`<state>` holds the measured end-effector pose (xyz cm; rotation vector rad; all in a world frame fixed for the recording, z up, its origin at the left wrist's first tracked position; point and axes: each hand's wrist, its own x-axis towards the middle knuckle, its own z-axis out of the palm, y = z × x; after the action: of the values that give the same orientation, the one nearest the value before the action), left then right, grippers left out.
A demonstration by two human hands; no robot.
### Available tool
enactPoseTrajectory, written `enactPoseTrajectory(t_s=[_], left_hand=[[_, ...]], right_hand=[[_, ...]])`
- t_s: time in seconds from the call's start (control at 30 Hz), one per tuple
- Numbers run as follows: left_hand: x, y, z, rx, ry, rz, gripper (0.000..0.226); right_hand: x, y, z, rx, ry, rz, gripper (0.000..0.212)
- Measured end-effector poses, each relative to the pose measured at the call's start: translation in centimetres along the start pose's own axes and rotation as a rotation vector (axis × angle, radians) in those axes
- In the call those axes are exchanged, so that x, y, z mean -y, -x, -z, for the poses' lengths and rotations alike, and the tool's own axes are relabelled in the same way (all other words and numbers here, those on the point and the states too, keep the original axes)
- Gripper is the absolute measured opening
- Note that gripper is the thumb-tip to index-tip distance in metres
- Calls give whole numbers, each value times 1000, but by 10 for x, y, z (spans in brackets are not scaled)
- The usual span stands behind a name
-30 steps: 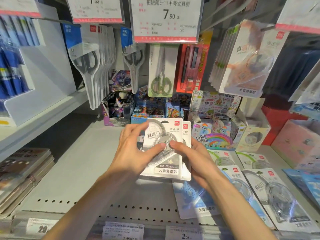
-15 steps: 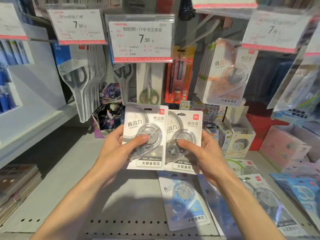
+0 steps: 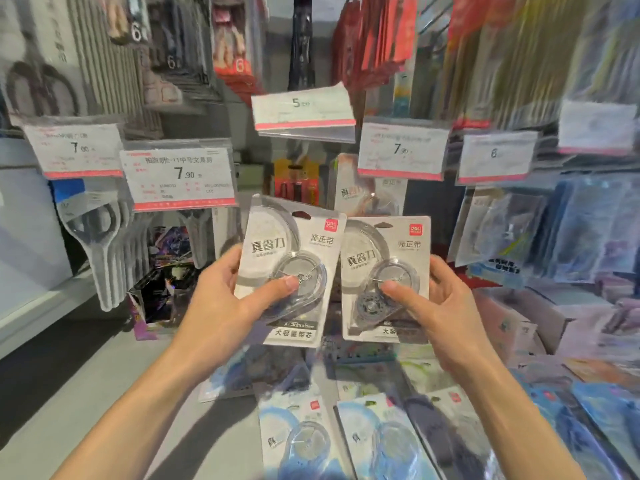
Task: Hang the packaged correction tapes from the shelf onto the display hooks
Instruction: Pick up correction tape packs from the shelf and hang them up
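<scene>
Hanging is not yet done: left hand (image 3: 221, 299) grips one correction tape pack (image 3: 287, 271), right hand (image 3: 446, 306) another (image 3: 384, 278), raised at centre; more packs (image 3: 374, 441) lie on the shelf (image 3: 104, 393) at 6 o'clock.

Hanging stock along the top (image 3: 381, 36) is being smeared by motion blur; the small print on the price tags (image 3: 401, 150) is being left illegible; both forearms are being cropped by the bottom edge.
</scene>
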<state>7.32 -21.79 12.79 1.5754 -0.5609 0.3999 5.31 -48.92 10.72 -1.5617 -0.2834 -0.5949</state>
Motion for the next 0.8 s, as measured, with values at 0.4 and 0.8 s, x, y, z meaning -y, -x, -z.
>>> enactPoseTrajectory(t_s=[0.4, 0.8], left_hand=[[-30, -26, -43, -47, -50, -104, 39], [-55, -22, -54, -93, 103, -217, 35]], right_hand=[[18, -16, 50, -38, 14, 68, 50], [29, -39, 29, 37, -4, 165, 36]])
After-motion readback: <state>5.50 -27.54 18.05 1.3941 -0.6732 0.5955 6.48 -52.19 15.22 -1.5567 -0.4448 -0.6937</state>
